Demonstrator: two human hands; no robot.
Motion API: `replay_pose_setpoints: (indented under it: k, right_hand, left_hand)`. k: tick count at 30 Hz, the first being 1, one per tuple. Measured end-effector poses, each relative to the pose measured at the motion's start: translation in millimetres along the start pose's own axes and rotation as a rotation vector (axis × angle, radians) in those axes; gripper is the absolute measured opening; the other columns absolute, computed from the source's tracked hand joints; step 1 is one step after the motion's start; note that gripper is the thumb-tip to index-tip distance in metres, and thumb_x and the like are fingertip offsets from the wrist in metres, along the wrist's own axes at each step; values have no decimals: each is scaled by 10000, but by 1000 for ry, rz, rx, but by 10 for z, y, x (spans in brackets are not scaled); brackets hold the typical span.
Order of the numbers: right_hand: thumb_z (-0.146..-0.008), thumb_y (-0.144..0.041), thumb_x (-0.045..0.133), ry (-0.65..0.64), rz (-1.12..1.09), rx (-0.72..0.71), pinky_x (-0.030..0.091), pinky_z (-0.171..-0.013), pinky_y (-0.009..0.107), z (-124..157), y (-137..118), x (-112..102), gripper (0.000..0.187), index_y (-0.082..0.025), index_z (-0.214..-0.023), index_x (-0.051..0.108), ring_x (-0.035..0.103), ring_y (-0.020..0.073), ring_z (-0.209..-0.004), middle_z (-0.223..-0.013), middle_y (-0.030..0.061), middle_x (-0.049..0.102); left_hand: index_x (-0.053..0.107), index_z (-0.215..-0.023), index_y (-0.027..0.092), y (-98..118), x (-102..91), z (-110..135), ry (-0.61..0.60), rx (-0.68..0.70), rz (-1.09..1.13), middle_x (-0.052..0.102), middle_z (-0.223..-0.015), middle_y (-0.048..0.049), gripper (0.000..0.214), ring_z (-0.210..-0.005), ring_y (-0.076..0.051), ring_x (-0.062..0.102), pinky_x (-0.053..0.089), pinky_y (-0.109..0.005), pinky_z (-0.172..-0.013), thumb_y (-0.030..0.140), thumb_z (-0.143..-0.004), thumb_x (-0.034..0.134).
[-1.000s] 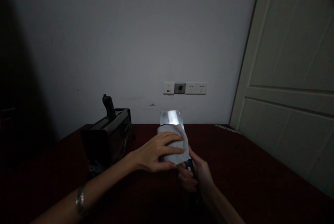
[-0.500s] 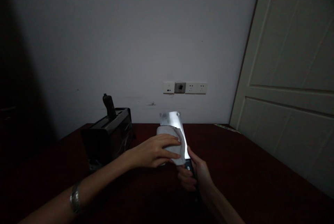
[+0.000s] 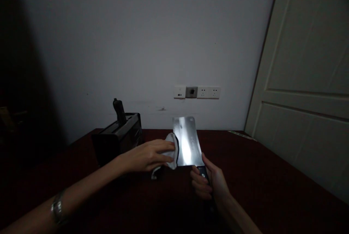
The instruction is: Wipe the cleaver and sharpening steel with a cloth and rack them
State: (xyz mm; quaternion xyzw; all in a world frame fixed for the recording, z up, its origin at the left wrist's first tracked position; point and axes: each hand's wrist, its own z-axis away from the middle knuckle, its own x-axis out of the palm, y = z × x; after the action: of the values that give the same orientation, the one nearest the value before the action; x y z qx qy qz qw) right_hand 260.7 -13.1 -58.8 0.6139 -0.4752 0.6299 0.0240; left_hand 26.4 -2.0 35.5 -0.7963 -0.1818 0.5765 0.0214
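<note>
A cleaver with a broad shiny blade is raised above the dark red table, blade pointing up and away from me. My right hand is wrapped round its black handle, thumb up near the base of the blade. My left hand grips a pale grey cloth at the blade's left edge; a corner of the cloth hangs below the fingers. Most of the blade's face shows. The hidden side of the cloth does not let me see how far it wraps the edge.
On the left stands a black knife block with one black-handled knife upright in it. Sockets and switches line the pale wall behind the table. A thin strip lies at the far right edge, near a white panelled door.
My left hand has drawn the cloth leftward across the blade to its left edge, uncovering the face. My right hand still holds the cleaver. The view has shifted slightly.
</note>
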Motion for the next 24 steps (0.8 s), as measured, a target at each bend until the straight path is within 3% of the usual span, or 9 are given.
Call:
replay_pose_setpoints:
  k: [3, 5, 9, 14, 17, 19, 24]
  right_hand:
    - [-794, -500, 499, 6, -19, -5, 202, -246, 140, 8, -13, 5, 424, -132, -587, 533, 159, 19, -276, -404, -84, 324]
    - [-791, -499, 505, 26, -19, -9, 203, -246, 139, 11, -14, 4, 426, -128, -582, 537, 161, 18, -277, -401, -83, 325]
    - [-757, -504, 545, 64, 2, 4, 214, -242, 144, 0, 6, -13, 418, -127, -577, 547, 174, 20, -272, -383, -81, 340]
    - [-736, -529, 556, 76, 26, 30, 218, -236, 152, -39, 83, -29, 438, -136, -546, 529, 201, 25, -260, -370, -70, 369]
    - [-741, -551, 535, 64, 28, 55, 216, -231, 156, -54, 134, -30, 451, -141, -553, 525, 203, 29, -252, -370, -70, 372]
    - [-740, -558, 529, 47, 33, 66, 218, -228, 160, -58, 156, -32, 452, -143, -564, 528, 204, 32, -247, -369, -72, 371]
    - [-732, -562, 534, 35, 54, 52, 225, -232, 160, -57, 148, -31, 456, -146, -545, 509, 202, 30, -244, -365, -74, 364]
  left_hand:
    - [595, -1084, 188, -86, -85, 126, 29, -38, -31, 540, -1216, -116, 257, -1177, -220, 458, 444, -399, -952, 160, -843, 511]
    - [594, -1085, 186, -145, -118, 177, 124, -77, -29, 558, -1196, -107, 259, -1159, -204, 478, 458, -388, -937, 149, -844, 505]
    - [620, -1036, 168, -256, -183, 144, 452, -248, -48, 648, -1035, -82, 225, -997, -165, 588, 506, -334, -856, 150, -846, 500]
    - [661, -948, 162, -399, -262, -146, 886, -585, -72, 694, -893, -51, 182, -782, -136, 649, 534, -257, -713, 241, -838, 539]
    - [637, -1000, 152, -402, -138, -382, 1099, -616, -102, 687, -941, -56, 209, -830, -138, 647, 532, -260, -737, 241, -856, 514]
    - [617, -1028, 142, -339, 41, -521, 1048, -514, -119, 681, -963, -64, 212, -860, -139, 643, 527, -261, -768, 213, -857, 513]
    - [477, -1199, 115, -90, 489, -701, 659, -308, -6, 615, -1120, -108, 316, -1023, -145, 586, 504, -283, -861, 171, -892, 435]
